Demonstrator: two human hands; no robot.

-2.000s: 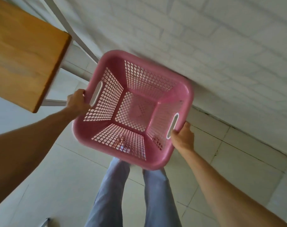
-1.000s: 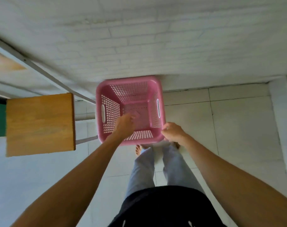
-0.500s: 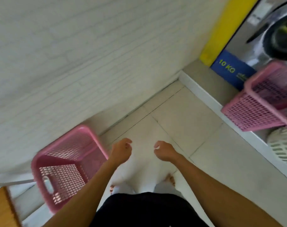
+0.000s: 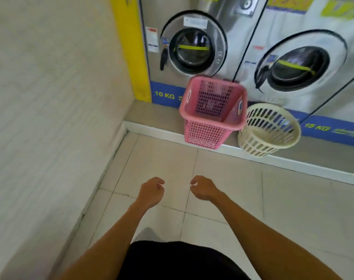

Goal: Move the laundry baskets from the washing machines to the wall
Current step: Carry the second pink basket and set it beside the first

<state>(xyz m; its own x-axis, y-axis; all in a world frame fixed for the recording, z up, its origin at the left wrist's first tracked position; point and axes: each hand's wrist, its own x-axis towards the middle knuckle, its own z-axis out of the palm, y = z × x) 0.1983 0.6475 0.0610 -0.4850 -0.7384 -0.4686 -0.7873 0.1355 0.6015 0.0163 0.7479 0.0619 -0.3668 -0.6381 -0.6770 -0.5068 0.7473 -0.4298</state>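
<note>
- Head view: left hand (image 4: 151, 191) and right hand (image 4: 203, 188) loosely curled, holding nothing.
- Pink laundry basket (image 4: 212, 112) and cream round basket (image 4: 269, 129) well ahead of both, against washing machines (image 4: 194, 43).

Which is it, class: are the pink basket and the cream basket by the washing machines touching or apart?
Cannot tell. In the head view the pink basket and cream basket rims meet or overlap, with no visible gap, but motion blur hides any contact.

Both hands, left (image 4: 151, 191) and right (image 4: 202, 188), hang empty and loosely curled; pink basket (image 4: 210, 112) and cream basket (image 4: 269, 130) sit by the washing machines (image 4: 228, 43)
</note>
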